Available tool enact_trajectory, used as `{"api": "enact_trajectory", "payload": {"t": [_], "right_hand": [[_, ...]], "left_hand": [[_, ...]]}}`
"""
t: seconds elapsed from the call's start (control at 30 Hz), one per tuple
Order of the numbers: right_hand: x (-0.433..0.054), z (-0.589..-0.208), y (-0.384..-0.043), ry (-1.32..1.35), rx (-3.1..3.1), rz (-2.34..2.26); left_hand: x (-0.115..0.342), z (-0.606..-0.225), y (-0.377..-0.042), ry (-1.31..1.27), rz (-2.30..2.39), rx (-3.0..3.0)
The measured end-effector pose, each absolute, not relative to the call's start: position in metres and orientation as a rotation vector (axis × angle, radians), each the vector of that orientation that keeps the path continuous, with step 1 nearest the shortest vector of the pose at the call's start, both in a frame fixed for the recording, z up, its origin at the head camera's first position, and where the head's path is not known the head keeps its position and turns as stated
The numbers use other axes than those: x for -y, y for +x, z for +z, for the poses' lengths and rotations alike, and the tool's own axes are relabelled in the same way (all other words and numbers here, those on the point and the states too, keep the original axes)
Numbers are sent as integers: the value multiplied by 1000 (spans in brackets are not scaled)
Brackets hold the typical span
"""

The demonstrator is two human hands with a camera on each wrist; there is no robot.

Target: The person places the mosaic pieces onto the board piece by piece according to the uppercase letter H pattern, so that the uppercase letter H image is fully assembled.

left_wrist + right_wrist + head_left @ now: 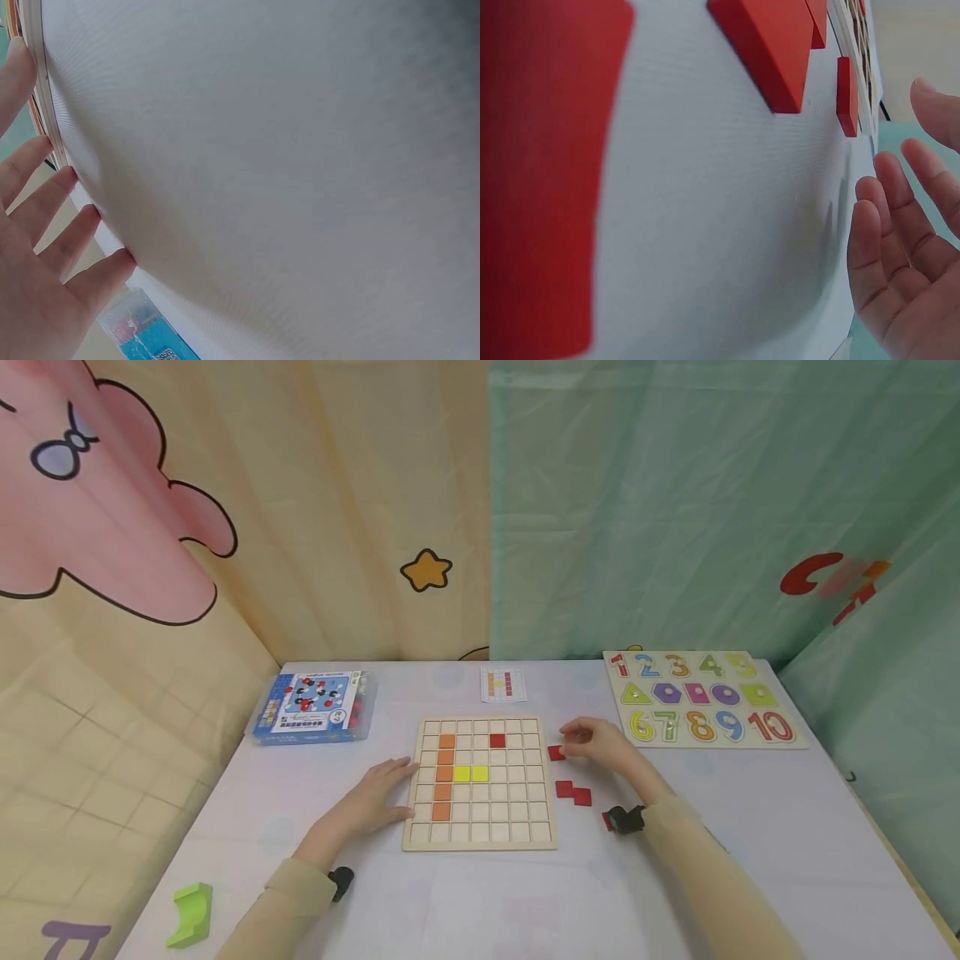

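A wooden grid board (498, 833) lies on the table, holding a column of orange tiles (442, 811), two yellow tiles (471, 773) and one red tile (497, 741). My left hand (372, 799) rests beside it with fingers spread, fingertips and thumb at the board's left edge. Right of the board, my right hand (596, 745) hovers by a loose red tile (555, 753). Its fingers are relaxed, with nothing between them in the right wrist view. Two more red tiles (573, 792) lie nearer me, touching at their corners. Another red tile (606, 821) is partly hidden behind the wrist camera.
A small pattern card (503, 684) lies behind the board. At the back left sits a clear and blue box (311, 706); at the back right, a number-and-shape puzzle board (708, 699). A green curved block (192, 915) is at the front left. Curtains hang behind the table.
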State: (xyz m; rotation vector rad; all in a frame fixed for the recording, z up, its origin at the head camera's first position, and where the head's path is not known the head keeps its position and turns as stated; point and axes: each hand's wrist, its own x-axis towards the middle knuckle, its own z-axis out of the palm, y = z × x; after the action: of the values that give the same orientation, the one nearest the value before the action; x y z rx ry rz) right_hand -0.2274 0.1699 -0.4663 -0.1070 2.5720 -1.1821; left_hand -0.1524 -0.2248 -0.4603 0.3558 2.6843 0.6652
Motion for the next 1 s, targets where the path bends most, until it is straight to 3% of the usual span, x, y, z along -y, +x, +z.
{"api": "enact_trajectory", "payload": {"t": [1.0], "right_hand": [[-150, -467, -226, -179, -2676, -945]], "left_hand": [[223, -460, -153, 338, 676, -2681]]}}
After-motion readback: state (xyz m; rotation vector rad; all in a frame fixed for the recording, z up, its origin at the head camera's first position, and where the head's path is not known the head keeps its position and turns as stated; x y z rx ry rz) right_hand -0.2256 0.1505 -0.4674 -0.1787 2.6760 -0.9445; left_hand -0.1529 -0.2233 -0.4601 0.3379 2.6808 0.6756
